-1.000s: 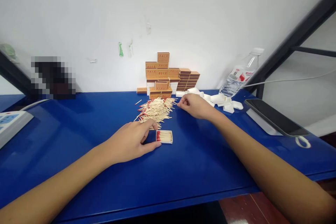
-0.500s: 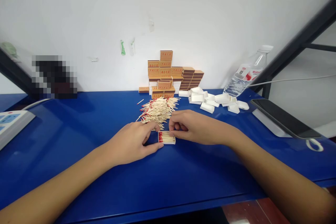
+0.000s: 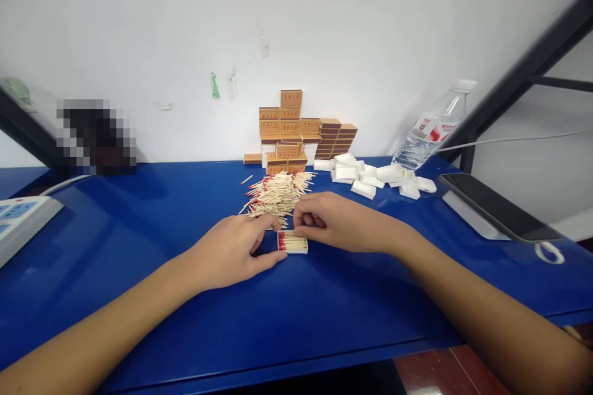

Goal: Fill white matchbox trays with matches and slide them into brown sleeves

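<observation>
I'm clasping a rectangular white tray in my left grip, my right grip curling, contents unclear, over slender matches.

Soft light casts faint shadows on the blue table; coarse pixels mask a dark object.

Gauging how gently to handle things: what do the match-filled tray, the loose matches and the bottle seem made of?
Tray: probably thin card, matte white with slim walls.
Loose matches: probably bare wood, dull, from the thin pale sticks with red heads.
Bottle: likely glossy plastic, being see-through with bright highlights.
</observation>
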A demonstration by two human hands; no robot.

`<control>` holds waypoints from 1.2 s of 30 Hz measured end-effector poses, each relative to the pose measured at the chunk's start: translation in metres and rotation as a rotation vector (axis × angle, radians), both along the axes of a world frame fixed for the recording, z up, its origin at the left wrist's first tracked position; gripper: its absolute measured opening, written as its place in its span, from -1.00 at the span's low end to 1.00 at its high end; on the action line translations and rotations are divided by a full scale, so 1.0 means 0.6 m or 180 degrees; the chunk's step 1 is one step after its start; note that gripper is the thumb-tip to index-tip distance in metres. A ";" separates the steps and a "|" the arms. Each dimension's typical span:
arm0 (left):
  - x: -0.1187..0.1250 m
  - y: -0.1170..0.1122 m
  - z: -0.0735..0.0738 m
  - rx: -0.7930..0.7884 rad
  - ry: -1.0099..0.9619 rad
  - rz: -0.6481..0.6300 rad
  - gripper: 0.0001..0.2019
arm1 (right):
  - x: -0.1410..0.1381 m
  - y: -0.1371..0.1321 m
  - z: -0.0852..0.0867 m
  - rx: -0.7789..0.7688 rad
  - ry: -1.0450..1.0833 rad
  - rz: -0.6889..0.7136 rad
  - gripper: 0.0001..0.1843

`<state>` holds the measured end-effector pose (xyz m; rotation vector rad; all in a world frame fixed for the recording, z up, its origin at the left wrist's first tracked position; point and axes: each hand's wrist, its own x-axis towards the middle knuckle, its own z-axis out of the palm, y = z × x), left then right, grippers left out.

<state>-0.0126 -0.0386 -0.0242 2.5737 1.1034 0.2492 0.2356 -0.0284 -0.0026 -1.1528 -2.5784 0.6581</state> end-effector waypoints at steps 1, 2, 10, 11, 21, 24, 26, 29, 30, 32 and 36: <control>0.000 0.000 0.000 0.0010 -0.0001 -0.0010 -0.63 | -0.002 0.000 -0.001 -0.0002 0.0009 -0.0018 -0.88; 0.000 0.000 0.001 0.0017 -0.0006 -0.0018 -0.63 | -0.005 0.000 -0.003 -0.0021 0.0015 -0.0033 -0.88; -0.002 0.000 -0.001 0.0067 -0.0037 -0.0035 -0.62 | 0.000 0.005 -0.004 0.0123 0.0083 -0.0035 -0.89; -0.002 0.000 -0.002 0.0061 -0.0033 -0.0031 -0.62 | 0.005 0.009 -0.002 0.0204 0.0075 -0.0075 -0.88; 0.000 -0.001 -0.004 0.0167 -0.0379 -0.0061 -0.57 | 0.151 0.095 0.017 0.1220 -0.1030 -0.2008 -0.89; 0.000 -0.002 -0.002 0.0271 -0.0550 -0.0211 -0.66 | 0.173 0.109 0.008 0.1278 -0.1106 -0.2274 -0.91; 0.000 -0.002 -0.003 0.0325 -0.0591 -0.0364 -0.74 | 0.174 0.112 0.002 0.1369 -0.1008 -0.2288 -0.90; 0.000 -0.001 -0.006 0.0361 -0.0673 -0.0434 -0.74 | 0.174 0.122 0.003 0.1423 -0.0649 -0.2366 -0.88; -0.001 -0.001 -0.007 0.0356 -0.0691 -0.0393 -0.74 | 0.175 0.129 0.006 0.1402 -0.0453 -0.2427 -0.88; -0.002 0.000 -0.008 0.0351 -0.0664 -0.0269 -0.68 | 0.181 0.149 0.017 0.1311 0.0001 -0.2624 -0.85; -0.004 0.002 -0.007 0.0437 -0.0384 -0.0127 -0.53 | 0.190 0.204 0.045 0.1003 0.0708 -0.3345 -0.70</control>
